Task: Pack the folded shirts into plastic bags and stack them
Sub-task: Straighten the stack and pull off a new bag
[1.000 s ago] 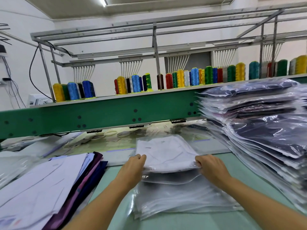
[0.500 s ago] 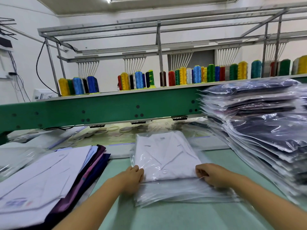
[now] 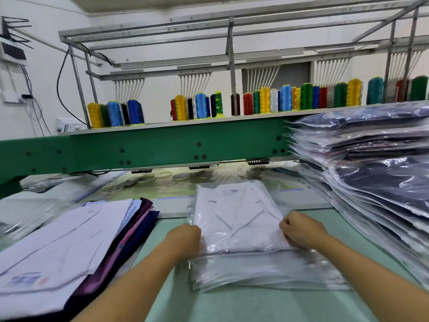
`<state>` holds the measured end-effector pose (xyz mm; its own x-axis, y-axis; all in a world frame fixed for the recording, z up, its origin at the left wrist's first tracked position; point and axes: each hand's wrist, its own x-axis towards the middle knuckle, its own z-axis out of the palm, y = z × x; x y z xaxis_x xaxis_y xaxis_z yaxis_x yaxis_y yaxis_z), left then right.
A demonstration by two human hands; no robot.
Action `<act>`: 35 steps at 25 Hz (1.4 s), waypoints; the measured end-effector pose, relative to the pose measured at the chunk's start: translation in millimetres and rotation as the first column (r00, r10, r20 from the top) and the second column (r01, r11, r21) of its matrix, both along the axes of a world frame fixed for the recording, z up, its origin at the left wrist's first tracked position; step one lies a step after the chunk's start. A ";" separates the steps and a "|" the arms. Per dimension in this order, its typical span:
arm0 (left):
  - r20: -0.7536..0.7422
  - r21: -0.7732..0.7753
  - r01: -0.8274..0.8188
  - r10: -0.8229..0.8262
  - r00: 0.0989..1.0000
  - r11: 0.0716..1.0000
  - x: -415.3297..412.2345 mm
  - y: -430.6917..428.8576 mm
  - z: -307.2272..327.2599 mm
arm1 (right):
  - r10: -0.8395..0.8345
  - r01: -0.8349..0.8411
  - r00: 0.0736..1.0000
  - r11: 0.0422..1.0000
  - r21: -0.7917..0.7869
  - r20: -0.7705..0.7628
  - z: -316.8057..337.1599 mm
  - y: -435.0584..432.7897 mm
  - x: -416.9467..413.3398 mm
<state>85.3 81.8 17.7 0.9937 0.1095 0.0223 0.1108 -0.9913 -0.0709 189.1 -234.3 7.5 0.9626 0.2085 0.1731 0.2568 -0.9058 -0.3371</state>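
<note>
Head view.

**Change since the earlier frames.** The white folded shirt (image 3: pixel 236 217) has gone further into the clear plastic bag (image 3: pixel 232 245) and now lies flat under the film, collar pointing away from the person. The left hand (image 3: pixel 185 240), which a second ago had its fingers laid out on the shirt's near edge, now has them curled at the bag's near left corner. The right hand (image 3: pixel 301 231) has stayed at the near right corner. The camera has also tilted a little.

**Hand state.** Both hands are closed on the bag's near edge, one at each corner, with the shirt between them. Whether the fingers also catch the cloth under the film cannot be told.

**Position of the work.** The bagged shirt rests on the pile of empty clear bags (image 3: pixel 267 273), which lies on the pale green surface (image 3: pixel 232 305) directly in front of the person.

**Progress.**
- Done: the tall stack of bagged dark shirts (image 3: pixel 371 182) at the right holds many packed pieces.
- In hand: this shirt appears fully inserted. It is not clear whether the bag mouth is closed, and the bag is not yet on the stack.
- Left: the pile of unbagged folded shirts (image 3: pixel 58 240) at the left, white on top with darker ones beneath, still needs packing. By this judgement the task is well along but not finished.
</note>
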 end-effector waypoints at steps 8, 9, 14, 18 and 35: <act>0.246 -0.052 -0.045 0.057 0.968 0.998 90.0 -15.8 11.5 | -0.009 -0.026 0.975 0.988 0.152 0.224 13.2 59.8 62.9; 0.257 -0.078 -0.040 0.059 0.965 0.996 103.8 -17.6 12.8 | 0.029 -0.059 0.974 0.990 0.127 0.223 12.4 69.8 75.4; 0.330 -0.195 0.026 0.040 0.943 0.981 170.7 -27.0 4.9 | 0.145 -0.142 0.953 0.989 -0.031 0.266 6.3 119.6 130.1; 0.264 -0.260 0.031 0.041 0.964 0.965 218.0 -28.1 -7.9 | 0.171 -0.155 0.977 0.980 -0.127 0.125 -6.1 145.5 168.6; 0.092 -0.281 -0.291 0.328 0.940 0.914 210.4 4.0 -37.0 | -0.122 0.121 0.992 0.977 -0.176 0.006 -21.1 126.6 178.7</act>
<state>295.7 85.8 -19.3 0.8986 0.4311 0.0819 0.4054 -0.8870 0.2209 367.7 -107.7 -13.6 0.9834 0.1163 0.1393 0.1396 -0.9753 -0.1714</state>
